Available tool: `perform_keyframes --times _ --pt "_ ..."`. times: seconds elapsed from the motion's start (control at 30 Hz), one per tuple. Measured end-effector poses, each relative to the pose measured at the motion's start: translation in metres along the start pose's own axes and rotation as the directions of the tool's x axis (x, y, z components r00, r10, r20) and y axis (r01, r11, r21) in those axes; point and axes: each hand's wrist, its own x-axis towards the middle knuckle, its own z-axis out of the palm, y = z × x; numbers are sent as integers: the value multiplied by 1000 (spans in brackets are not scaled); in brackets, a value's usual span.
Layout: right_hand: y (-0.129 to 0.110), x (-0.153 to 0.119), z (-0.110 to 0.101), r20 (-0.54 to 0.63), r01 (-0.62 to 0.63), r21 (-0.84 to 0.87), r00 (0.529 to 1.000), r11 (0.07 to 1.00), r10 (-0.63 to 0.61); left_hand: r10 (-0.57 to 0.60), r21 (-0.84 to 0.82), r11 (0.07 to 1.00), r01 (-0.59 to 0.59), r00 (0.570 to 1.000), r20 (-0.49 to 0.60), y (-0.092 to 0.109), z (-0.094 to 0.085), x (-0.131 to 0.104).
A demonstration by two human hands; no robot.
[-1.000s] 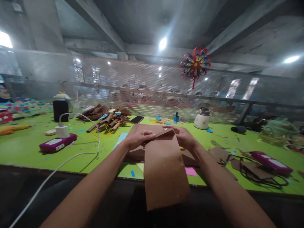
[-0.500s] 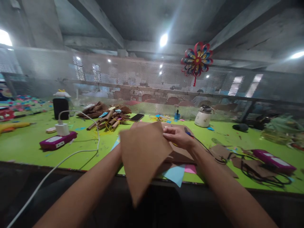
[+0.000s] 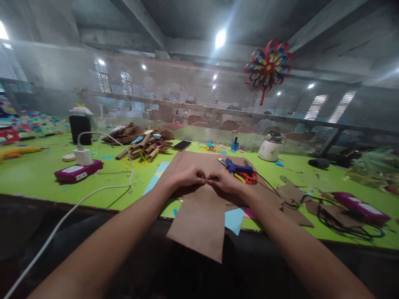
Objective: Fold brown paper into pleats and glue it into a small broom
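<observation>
Pinches the far edge of a brown paper strip with left hand and right hand, both narrowed tight and brought almost fingertip to fingertip. Cannot tell whether to call that edge folded or flat (too small to read, and mostly covered by the fingers). Points the strip's long axis from the pinch back toward the body, with a slight slant, and lets the near end hang past the front edge of the green table. Favours neither hand: grips close to the middle of the far edge, with left and right about equally near. Works above a larger brown sheet, spread on the table beneath and beyond both hands. Leaves a blue glue gun and orange-handled scissors resting together beyond the right hand and to its right, so nearer to that hand than to the left. Shows light-blue paper just right of the strip, with pink paper beside it.
</observation>
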Motion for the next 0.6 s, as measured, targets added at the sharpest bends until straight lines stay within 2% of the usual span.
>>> perform_keyframes --times 0.07,0.13,0.27,0.5,0.6 --pt "0 0 -1 3 19 -64 1000 998 -18 31 168 985 -30 999 -7 -1 0 1" --pt "-1 -2 -3 14 40 -111 999 993 -39 53 268 962 -47 998 -14 -1 0 1" --pt "-8 -6 -10 49 63 -174 997 983 -56 55 327 944 -44 998 -22 1 -2 0" --pt "-13 -12 -20 111 -78 -262 988 962 111 10 422 906 -8 1000 -4 -1 -2 0" --pt "-9 -13 -22 125 -84 -295 984 952 125 2 451 892 0 1000 -4 -2 -1 1"
